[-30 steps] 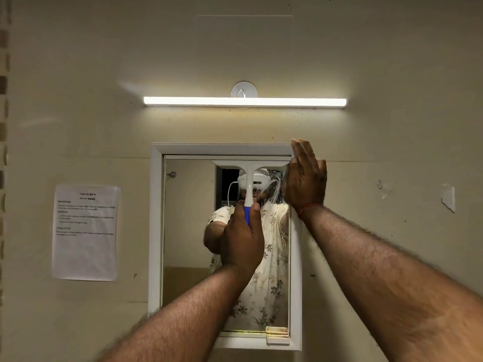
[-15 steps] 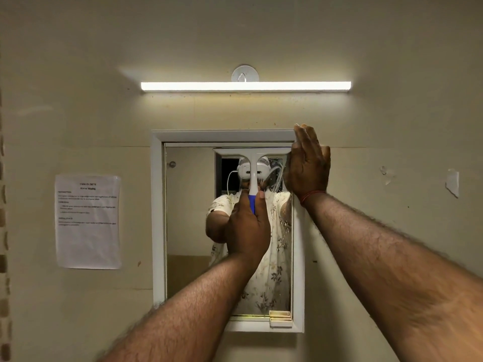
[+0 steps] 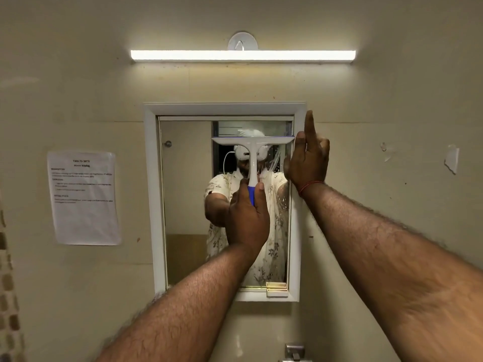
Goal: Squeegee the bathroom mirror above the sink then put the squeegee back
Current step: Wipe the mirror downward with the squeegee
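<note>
A white-framed mirror [image 3: 183,205] hangs on the beige wall. My left hand [image 3: 248,218] grips the blue handle of a white squeegee [image 3: 252,147], whose blade lies flat across the right upper part of the glass, a short way below the top edge. My right hand [image 3: 308,158] rests flat, fingers extended, against the mirror's right frame near the top corner. Water drops and streaks show on the glass below the blade at the right. The reflection shows a person in a patterned shirt.
A lit tube light [image 3: 243,55] runs above the mirror. A printed paper sheet [image 3: 83,197] is stuck to the wall at the left. A small hinge [image 3: 277,288] sits at the mirror's lower right corner. A metal tap top [image 3: 295,351] shows at the bottom edge.
The squeegee blade has slid down from the mirror's top edge, with my left hand lowering along with it. My right hand stays on the right frame.
</note>
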`<state>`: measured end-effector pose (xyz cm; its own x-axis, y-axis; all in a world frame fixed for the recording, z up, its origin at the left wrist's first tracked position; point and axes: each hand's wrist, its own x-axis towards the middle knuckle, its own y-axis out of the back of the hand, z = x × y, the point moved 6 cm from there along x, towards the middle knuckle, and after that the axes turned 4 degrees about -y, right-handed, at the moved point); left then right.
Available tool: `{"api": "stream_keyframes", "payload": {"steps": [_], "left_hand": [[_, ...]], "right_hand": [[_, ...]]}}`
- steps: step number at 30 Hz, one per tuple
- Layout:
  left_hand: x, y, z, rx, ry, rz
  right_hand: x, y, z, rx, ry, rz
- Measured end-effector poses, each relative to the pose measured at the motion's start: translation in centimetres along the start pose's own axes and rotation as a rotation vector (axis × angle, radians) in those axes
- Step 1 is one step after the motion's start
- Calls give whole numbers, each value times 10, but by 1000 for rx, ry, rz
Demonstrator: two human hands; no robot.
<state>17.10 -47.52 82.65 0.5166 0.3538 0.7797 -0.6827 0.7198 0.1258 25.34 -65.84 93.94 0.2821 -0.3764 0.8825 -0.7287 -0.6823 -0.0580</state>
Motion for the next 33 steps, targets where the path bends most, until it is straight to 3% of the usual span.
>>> {"api": "stream_keyframes", "payload": {"steps": [14,33], "left_hand": [[-63,-4,-51,148,35,-62],[-165,-4,-101,130,115,-145]], "right_hand": [[-49,1,30,126,-167,-55],[-165,14,75,146,-291,-170]]}}
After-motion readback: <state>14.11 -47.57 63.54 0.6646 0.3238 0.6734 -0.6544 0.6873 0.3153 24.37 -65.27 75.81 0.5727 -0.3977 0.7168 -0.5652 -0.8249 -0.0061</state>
